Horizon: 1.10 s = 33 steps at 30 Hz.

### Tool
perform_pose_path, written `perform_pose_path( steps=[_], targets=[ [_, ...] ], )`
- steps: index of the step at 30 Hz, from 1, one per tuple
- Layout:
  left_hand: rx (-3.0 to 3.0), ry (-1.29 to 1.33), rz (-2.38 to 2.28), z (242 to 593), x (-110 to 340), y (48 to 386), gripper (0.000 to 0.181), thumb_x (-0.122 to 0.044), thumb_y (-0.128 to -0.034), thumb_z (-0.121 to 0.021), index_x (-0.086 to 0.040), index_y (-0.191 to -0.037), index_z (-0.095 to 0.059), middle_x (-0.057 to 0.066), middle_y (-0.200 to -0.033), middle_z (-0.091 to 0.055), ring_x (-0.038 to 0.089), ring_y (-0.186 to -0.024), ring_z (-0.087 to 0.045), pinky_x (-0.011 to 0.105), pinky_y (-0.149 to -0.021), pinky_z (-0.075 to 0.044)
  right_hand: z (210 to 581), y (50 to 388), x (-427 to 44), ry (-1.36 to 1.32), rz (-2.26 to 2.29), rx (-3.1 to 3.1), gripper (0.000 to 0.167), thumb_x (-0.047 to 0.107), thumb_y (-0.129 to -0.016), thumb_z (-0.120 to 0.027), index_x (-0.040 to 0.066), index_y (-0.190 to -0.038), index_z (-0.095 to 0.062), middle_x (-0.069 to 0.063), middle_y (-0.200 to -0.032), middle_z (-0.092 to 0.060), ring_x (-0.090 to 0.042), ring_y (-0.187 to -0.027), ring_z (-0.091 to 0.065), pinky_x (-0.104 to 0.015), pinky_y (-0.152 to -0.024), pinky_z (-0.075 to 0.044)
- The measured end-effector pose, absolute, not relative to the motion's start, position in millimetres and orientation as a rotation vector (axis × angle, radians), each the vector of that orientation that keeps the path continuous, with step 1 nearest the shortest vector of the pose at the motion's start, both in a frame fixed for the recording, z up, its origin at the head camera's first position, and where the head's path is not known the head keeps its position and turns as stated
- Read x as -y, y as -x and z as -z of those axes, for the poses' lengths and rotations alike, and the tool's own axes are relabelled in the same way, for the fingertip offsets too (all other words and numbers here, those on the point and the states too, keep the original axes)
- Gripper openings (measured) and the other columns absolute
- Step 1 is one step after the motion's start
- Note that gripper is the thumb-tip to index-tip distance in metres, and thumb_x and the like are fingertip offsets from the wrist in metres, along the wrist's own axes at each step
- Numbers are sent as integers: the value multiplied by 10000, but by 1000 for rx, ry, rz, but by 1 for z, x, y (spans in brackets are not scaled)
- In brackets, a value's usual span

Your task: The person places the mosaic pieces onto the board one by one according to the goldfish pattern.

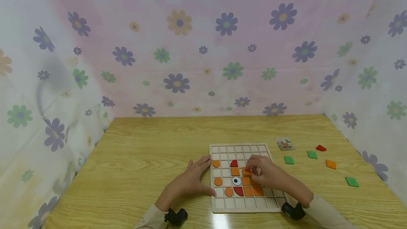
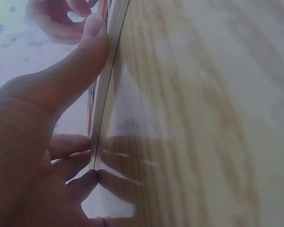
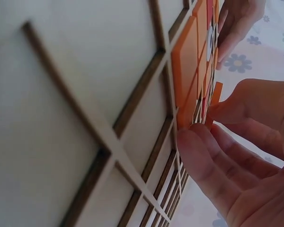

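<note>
A wooden grid board [image 1: 224, 204] lies on the table, with orange squares, orange discs, red quarter-circle pieces and a white eye disc [image 1: 236, 181] set in its cells. Over its middle, my right hand [image 1: 270, 175] pinches an orange square tile [image 3: 217, 94] between thumb and fingers; the tile is tilted above the grid in the right wrist view. Fingertips of that hand reach the board beside the placed orange squares. Spread along the board's left edge, my left hand [image 1: 187, 182] touches the rim with its thumb and fingers extended.
To the right of the board lie several loose pieces: green tiles [image 1: 312, 154], an orange tile [image 1: 331, 164] and a red quarter-circle [image 1: 321, 148]. A small patterned card [image 1: 284, 143] sits by the board's far right corner. Flowered cloth [image 1: 203, 80] stands behind the table.
</note>
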<state>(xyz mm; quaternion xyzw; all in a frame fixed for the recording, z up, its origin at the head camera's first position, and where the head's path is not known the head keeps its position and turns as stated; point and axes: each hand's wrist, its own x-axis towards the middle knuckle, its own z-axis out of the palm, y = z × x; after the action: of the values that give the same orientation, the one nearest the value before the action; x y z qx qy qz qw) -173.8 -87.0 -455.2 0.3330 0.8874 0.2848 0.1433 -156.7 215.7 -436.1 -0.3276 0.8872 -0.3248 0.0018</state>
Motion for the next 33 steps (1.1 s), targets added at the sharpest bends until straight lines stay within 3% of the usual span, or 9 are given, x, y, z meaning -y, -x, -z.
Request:
perform_pose_path(
  steps=[14, 33],
  targets=[
    [-2566, -975, -820, 452, 86, 173, 1059, -539, -704, -766, -57, -1499, -258, 72, -1565, -181, 253, -1430, -145, 588, -1112, -43, 440, 160, -209, 1029, 914, -2803, 244, -97, -765, -647, 106, -882, -718, 20, -863, -584, -35, -613, -442, -182, -506, -420],
    [-2567, -956, -802, 456, 87, 174, 1067, -577, -701, -746, -78, -1505, -253, 44, -1568, -172, 223, -1431, -144, 569, -1120, -32, 434, 153, -219, 980, 913, -2827, 157, -11, -838, -643, 106, -908, -720, 20, -878, -578, -72, -695, -506, -216, -583, -472]
  ],
)
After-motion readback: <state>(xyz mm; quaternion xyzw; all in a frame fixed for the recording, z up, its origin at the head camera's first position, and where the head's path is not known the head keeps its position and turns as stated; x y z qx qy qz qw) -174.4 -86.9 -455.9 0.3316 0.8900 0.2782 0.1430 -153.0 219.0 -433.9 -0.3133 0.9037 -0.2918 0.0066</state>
